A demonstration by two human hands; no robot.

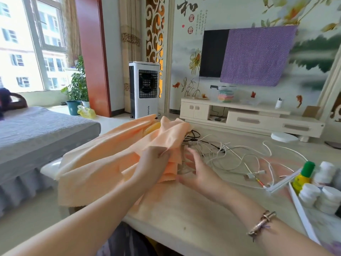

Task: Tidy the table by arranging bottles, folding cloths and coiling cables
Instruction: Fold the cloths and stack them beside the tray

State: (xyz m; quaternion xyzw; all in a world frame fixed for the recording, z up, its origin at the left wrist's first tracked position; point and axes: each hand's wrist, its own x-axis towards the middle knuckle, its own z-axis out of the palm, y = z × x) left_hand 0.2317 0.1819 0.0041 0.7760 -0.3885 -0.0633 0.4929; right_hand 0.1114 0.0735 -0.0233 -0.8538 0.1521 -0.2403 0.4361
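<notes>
A large peach-orange cloth [103,163] lies crumpled over the left half of the pale table [184,209] and hangs off its left edge. My left hand [153,163] pinches a fold of it near its right edge. My right hand [199,170] hovers open, fingers spread, just right of the cloth, over a tangle of white and black cables [230,156] spread across the table's middle. At the right edge, a white tray [302,215] holds a yellow bottle with a green cap [303,175] and several white-capped bottles [321,194].
A grey-covered sofa [36,133] stands to the left of the table. Beyond the table are a white air cooler [144,89], a low TV cabinet [249,115] and a wall TV partly draped in purple cloth. A white round object [284,136] sits on the far floor.
</notes>
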